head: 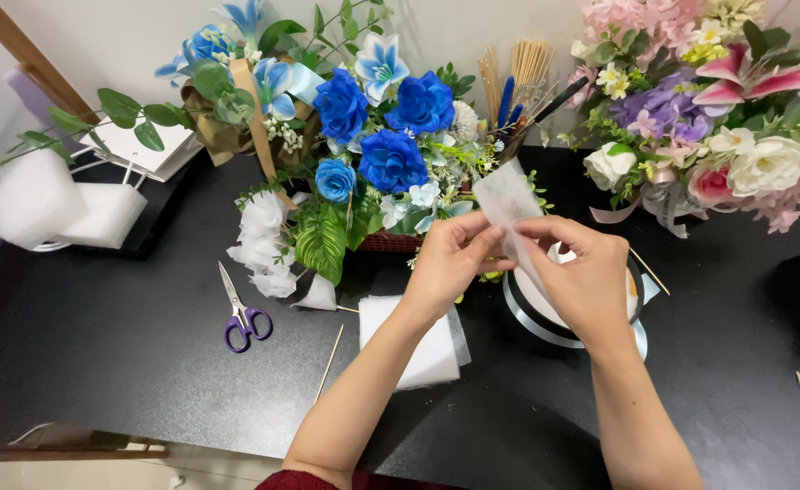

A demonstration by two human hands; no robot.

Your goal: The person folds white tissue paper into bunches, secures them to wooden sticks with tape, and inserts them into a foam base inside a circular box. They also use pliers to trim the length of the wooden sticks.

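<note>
Black table (100, 336), blue flower arrangement (373, 145) at its back, and just before that, left hand (450, 263) and right hand (586, 281) both pinching a white translucent sheet (507, 204), half unfolded, white foam block (413, 340) below untouched.

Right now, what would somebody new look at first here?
Probably the big bouquet of blue fabric roses at the back of the black table. Next, the two hands, left hand and right hand, pinching a thin white translucent strip in the middle. A pink and white bouquet fills the right corner.
</note>
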